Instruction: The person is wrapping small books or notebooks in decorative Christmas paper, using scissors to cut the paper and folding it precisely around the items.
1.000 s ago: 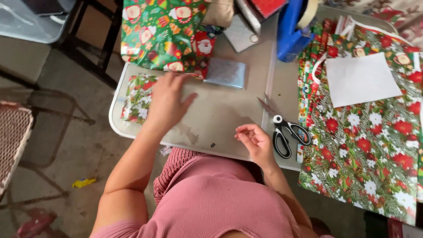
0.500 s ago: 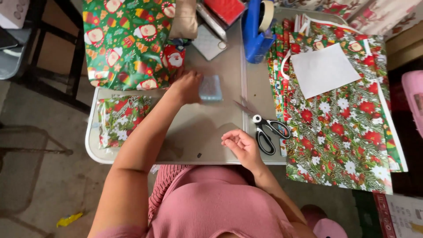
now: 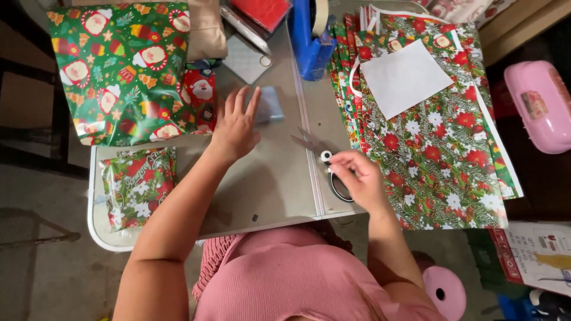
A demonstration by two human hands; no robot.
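The left hand (image 3: 235, 128) lies flat, fingers (image 3: 241, 101) spread, tips touching a small grey packet (image 3: 270, 104). The right hand (image 3: 360, 178) has its fingers curled together on the scissors (image 3: 318, 148). Both rest on a grey folding worktop (image 3: 267, 184), with wrapping paper (image 3: 440, 142) beyond the right fingers and concrete floor below. Half a second ago the right hand hung beside the scissors, not on them.

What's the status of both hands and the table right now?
Left hand flat, fingers on small blue-grey rectangular packet. Right hand on black-handled scissors, grip unclear. Nothing between them but bare grey table; poinsettia wrapping paper sheets lie right.
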